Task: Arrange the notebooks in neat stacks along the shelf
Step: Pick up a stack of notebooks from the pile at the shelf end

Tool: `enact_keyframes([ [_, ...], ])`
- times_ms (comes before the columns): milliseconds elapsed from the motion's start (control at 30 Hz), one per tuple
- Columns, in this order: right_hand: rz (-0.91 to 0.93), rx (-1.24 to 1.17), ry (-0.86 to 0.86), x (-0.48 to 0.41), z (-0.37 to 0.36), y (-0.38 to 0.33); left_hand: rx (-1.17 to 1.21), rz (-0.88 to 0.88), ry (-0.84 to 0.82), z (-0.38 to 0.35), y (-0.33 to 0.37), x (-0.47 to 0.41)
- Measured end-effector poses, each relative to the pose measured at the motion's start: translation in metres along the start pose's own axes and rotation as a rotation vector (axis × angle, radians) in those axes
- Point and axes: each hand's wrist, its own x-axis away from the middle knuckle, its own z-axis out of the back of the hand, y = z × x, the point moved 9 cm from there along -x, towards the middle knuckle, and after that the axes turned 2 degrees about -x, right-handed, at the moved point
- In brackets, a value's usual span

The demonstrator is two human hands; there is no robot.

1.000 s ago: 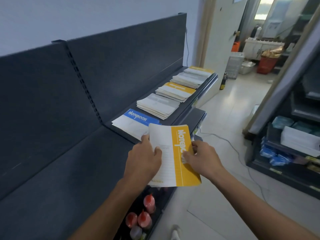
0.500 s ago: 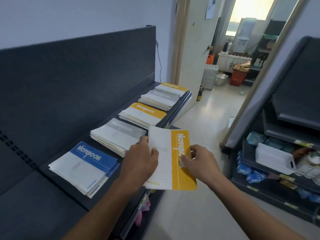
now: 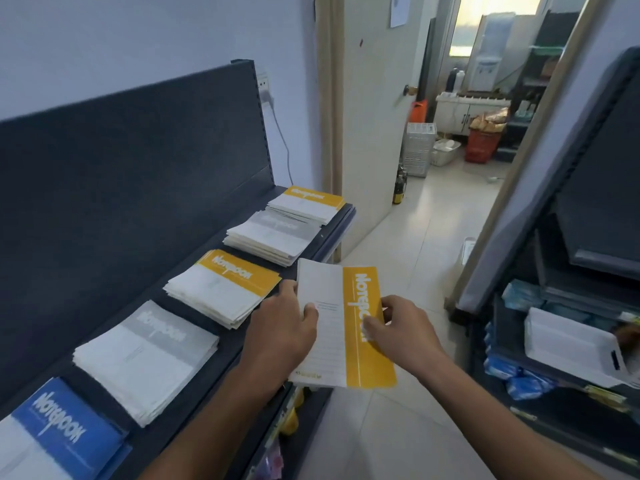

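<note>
I hold a white-and-yellow notebook (image 3: 343,327) in both hands, just off the front edge of the dark shelf (image 3: 242,341). My left hand (image 3: 280,334) grips its left edge, thumb on the cover. My right hand (image 3: 405,330) pinches the yellow band on its right side. Several stacks lie in a row along the shelf: a blue stack (image 3: 59,434) nearest, a grey stack (image 3: 145,358), a yellow stack (image 3: 225,285) beside my left hand, a second grey stack (image 3: 273,237), and a yellow stack (image 3: 306,204) at the far end.
The shelf's dark back panel (image 3: 121,185) rises on the left. Another shelving unit (image 3: 571,323) with packaged goods stands on the right, across a tiled aisle (image 3: 398,271). Beyond, an open doorway (image 3: 460,133) leads to a room with a red basket. Coloured items sit on the lower shelf.
The view has swung right along the shelf, so the blue stack now sits at the lower left and the far stacks are closer. The notebook stays held in both hands.
</note>
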Motion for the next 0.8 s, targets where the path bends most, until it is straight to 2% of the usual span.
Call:
enact_keyframes([
  [267,0.064,-0.022,-0.075,-0.113,0.037,0.02,-0.017,0.064,0.021,-0.035,0.058,-0.078],
  [600,0.156,-0.07,-0.203,-0.233,0.025,-0.007,-0.023,0.203,0.075,-0.051,0.054,-0.165],
  [800,0.183,-0.041,-0.189,-0.317,0.023,-0.029,0.035,0.224,0.068,-0.066,0.052,-0.245],
])
